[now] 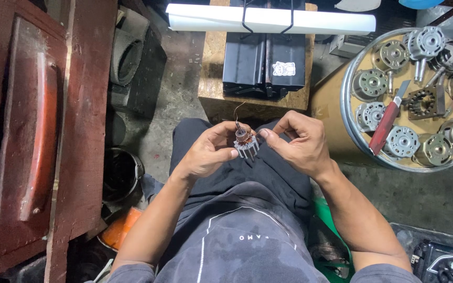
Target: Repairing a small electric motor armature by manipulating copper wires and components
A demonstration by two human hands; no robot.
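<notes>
My left hand point(208, 152) grips a small motor armature point(245, 142) with a copper winding and silvery slotted core, held above my lap. A thin copper wire point(238, 111) rises from its top. My right hand point(300, 141) is right beside it, thumb and forefinger pinched at the armature's right side, apparently on the fine wire; the wire itself is too thin to see there.
A round metal tray point(348, 112) at the right holds several small motors and a red-handled knife point(386, 124). Ahead stands a wooden block point(213, 78) bearing a black case point(264, 63) and a white roll point(268, 22). Red wooden furniture point(38, 131) fills the left side.
</notes>
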